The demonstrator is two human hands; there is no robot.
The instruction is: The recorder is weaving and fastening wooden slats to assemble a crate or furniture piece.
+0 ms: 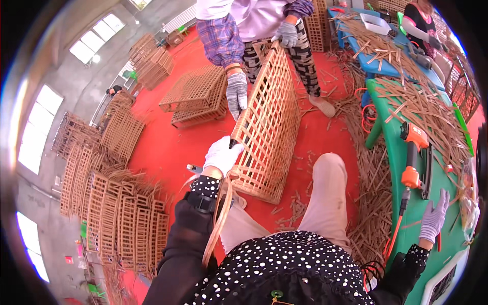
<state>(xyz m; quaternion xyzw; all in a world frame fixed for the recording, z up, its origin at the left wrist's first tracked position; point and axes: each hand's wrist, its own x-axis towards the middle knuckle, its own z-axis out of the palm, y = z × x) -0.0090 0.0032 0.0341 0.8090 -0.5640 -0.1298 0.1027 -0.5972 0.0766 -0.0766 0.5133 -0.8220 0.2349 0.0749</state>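
Your left hand (pixel 223 155) pinches the basket (pixel 267 127), tilted between you and the co-worker (pixel 259 23) (2 people holding probably keeps it steadier). Your right hand (pixel 435 216), fingers spread, is near the nail gun (pixel 413 155), laid within easy reach.

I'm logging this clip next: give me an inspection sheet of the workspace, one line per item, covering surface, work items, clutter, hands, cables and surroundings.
Surface: green table at the right; red floor below.
Work items: woven basket, tilted, in front of the person; orange-and-black nail gun on the table.
Clutter: loose strips heaped on the table, more scattered on the floor.
Left hand: gloved, closed at the basket's near edge; a metal tool end shows beside it, its grip unclear.
Right hand: gloved, open at the table; nothing seen in it.
Cables: orange hose running from the nail gun.
Surroundings: co-worker opposite, gloved hands at the basket; stacked baskets at left.
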